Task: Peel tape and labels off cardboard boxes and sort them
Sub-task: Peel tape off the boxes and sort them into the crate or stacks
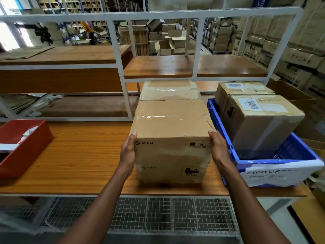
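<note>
Where the wooden bench [79, 155] runs out to the left, a red tray [26, 143] sits at its edge with scraps of white paper [28, 132] inside. Right of it, past bare wood, the left hand [128, 152] lies flat against the left side of the top box [173, 138], fingers straight and pointing away, thumb tip at the upper edge. That box rides on a lower box [170, 170] of the same width, both printed "PICO" with a hazard label [197, 143] at the right of the front face. Clear tape [171, 117] runs across the top box's lid seam, shiny and wrinkled; its cardboard is scuffed and paler in patches. Just behind stands another taped box [169, 90]. The right hand [219, 148] presses the opposite side, thumb over the top corner, fingers hidden behind the box, so whether they curl cannot be told. Both forearms reach straight forward from below, the stack squeezed between the hands. Immediately right, a blue crate [263, 161] with a white handwritten sheet on its front holds two boxes [260, 120], each bearing a barcode label [250, 103] on top.
</note>
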A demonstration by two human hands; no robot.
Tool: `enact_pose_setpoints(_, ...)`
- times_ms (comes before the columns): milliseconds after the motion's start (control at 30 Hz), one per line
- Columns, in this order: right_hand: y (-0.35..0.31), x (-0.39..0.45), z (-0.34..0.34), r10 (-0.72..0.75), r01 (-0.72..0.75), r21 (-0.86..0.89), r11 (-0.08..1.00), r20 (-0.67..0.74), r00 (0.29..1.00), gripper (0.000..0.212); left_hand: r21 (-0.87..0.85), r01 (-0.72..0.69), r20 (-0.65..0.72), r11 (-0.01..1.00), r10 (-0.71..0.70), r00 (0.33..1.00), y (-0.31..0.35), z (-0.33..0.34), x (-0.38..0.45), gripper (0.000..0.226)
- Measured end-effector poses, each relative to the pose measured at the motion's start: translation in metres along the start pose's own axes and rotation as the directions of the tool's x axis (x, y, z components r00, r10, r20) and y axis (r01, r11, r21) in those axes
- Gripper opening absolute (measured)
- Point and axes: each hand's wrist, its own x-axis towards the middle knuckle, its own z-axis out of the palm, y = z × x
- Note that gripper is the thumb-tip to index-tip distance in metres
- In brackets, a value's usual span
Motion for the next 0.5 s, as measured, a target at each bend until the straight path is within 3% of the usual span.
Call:
enact_pose_setpoints(100,0.001,0.000,-0.003,-0.007,0.007,-0.017,1.000,0.024,1.000,0.023,0.039,0.002,0.041,0.999,-0.003,0.999,0.003,-0.004,0.001,0.047)
enact_pose_setpoints(200,-0.001,-0.002,-0.007,0.003,-0.002,-0.029,1.000,0.042,0.999,0.038,0.094,0.003,0.057,0.996,-0.008,0.998,0.009,-0.008,0.002,0.048)
enact_pose_setpoints(367,-0.006,-0.002,-0.014,0.005,0.002,-0.132,0.991,0.053,0.999,0.043,0.170,0.033,0.017,0.985,-0.036,0.999,0.015,-0.013,0.007,0.074)
enact_pose_setpoints(500,-0.020,-0.005,-0.019,-0.007,0.031,-0.273,0.961,0.089,0.996,0.035,0.235,0.009,0.052,0.972,-0.022,0.998,0.027,-0.016,0.009,0.064)
